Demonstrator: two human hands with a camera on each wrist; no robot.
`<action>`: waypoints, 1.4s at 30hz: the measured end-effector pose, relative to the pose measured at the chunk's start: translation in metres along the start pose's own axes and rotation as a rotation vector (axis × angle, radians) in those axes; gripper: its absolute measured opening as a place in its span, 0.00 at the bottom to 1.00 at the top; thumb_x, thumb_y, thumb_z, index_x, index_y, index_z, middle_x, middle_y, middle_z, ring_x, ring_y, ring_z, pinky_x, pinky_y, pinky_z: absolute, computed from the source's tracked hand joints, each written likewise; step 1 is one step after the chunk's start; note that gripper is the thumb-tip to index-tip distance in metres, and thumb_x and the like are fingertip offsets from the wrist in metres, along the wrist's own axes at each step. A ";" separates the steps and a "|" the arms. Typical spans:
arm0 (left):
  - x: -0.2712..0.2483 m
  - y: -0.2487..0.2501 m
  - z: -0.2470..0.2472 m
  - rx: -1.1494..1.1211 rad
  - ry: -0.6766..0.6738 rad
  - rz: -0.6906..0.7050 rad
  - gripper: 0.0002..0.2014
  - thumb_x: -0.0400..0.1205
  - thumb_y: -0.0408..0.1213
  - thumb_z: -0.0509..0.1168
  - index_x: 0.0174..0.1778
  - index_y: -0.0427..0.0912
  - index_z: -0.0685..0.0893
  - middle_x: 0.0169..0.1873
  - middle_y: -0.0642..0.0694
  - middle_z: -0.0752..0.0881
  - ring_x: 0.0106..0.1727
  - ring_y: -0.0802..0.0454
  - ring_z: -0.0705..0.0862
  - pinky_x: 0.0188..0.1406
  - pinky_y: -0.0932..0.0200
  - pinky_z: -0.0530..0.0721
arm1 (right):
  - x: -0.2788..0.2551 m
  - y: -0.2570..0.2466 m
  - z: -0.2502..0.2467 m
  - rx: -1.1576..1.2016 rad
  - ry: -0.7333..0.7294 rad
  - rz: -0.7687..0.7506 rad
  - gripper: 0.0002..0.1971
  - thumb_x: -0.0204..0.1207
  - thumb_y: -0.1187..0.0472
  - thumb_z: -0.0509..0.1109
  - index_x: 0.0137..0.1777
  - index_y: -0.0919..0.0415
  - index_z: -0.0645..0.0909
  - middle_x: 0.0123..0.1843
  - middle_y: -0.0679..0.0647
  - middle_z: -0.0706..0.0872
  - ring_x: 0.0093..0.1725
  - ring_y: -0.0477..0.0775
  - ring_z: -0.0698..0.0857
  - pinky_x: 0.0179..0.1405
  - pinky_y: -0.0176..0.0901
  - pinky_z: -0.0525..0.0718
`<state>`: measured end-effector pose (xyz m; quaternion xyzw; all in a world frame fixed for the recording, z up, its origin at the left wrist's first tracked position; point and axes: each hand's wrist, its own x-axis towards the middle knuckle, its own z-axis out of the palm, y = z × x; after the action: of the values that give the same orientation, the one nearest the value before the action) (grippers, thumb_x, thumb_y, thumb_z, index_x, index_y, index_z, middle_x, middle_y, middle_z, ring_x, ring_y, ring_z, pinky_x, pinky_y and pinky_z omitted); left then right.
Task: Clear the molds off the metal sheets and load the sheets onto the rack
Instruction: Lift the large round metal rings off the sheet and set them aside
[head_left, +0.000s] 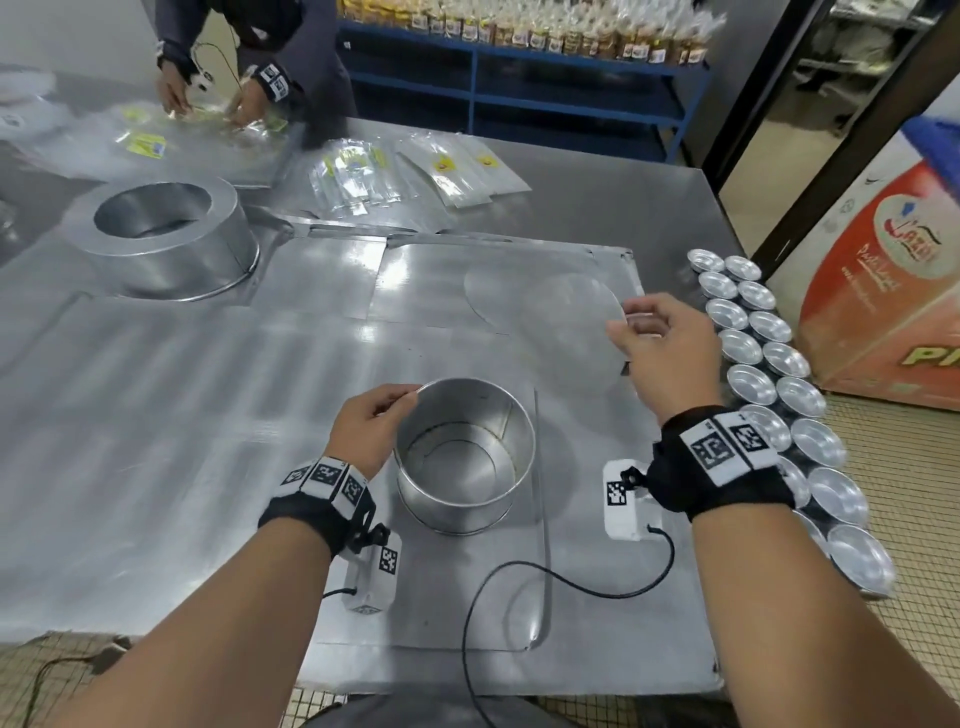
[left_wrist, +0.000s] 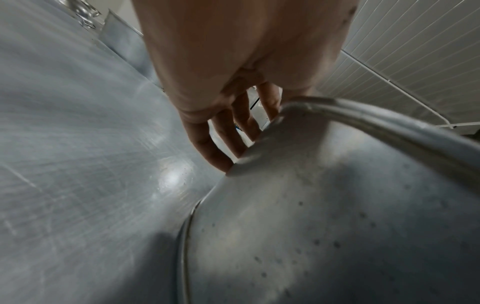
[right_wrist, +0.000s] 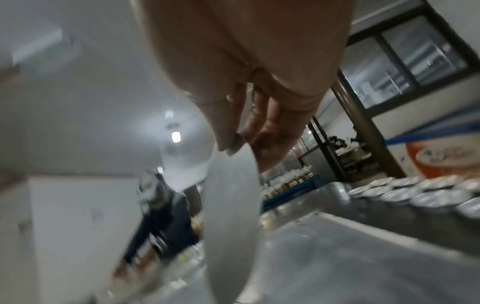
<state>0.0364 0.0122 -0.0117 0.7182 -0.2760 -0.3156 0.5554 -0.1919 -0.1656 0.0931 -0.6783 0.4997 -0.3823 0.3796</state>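
Note:
A round straight-walled metal mold (head_left: 465, 457) stands on a flat metal sheet (head_left: 467, 597) near the table's front edge. My left hand (head_left: 402, 402) holds its rim on the left side; in the left wrist view the fingers (left_wrist: 226, 148) lie against the mold's wall (left_wrist: 337, 205). My right hand (head_left: 631, 322) pinches the edge of a thin round disc (head_left: 566, 332), tilted up above a second sheet (head_left: 493, 270) farther back. Thumb and fingertips (right_wrist: 228, 142) clamp that pale disc (right_wrist: 231, 205).
A large metal ring mold (head_left: 171, 239) sits at the back left. Several small tart molds (head_left: 769, 374) line the table's right edge beside a cardboard box (head_left: 893, 291). Another person (head_left: 249, 47) handles plastic bags (head_left: 363, 171) at the far side.

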 end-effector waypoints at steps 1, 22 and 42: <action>0.000 0.000 -0.001 0.000 -0.006 -0.009 0.08 0.83 0.39 0.68 0.52 0.49 0.92 0.46 0.54 0.92 0.53 0.52 0.89 0.61 0.48 0.86 | -0.004 -0.009 0.004 0.120 -0.047 0.055 0.09 0.72 0.67 0.77 0.49 0.56 0.87 0.34 0.46 0.86 0.38 0.51 0.89 0.40 0.51 0.91; -0.002 0.019 -0.022 0.142 -0.247 -0.192 0.08 0.82 0.38 0.71 0.56 0.46 0.88 0.48 0.39 0.89 0.42 0.38 0.89 0.32 0.46 0.91 | -0.071 0.003 0.105 -0.585 -0.407 0.008 0.14 0.66 0.64 0.80 0.53 0.59 0.90 0.48 0.56 0.92 0.50 0.57 0.91 0.55 0.49 0.89; 0.056 0.095 0.040 -0.220 -0.140 0.032 0.12 0.79 0.25 0.65 0.51 0.47 0.74 0.53 0.37 0.86 0.51 0.34 0.88 0.31 0.37 0.90 | -0.044 -0.008 0.050 0.414 -0.005 0.362 0.10 0.81 0.66 0.72 0.60 0.66 0.85 0.47 0.59 0.92 0.42 0.57 0.94 0.40 0.44 0.92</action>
<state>0.0382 -0.0762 0.0656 0.6246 -0.2891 -0.3845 0.6152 -0.1530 -0.1144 0.0728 -0.4866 0.5231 -0.4007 0.5736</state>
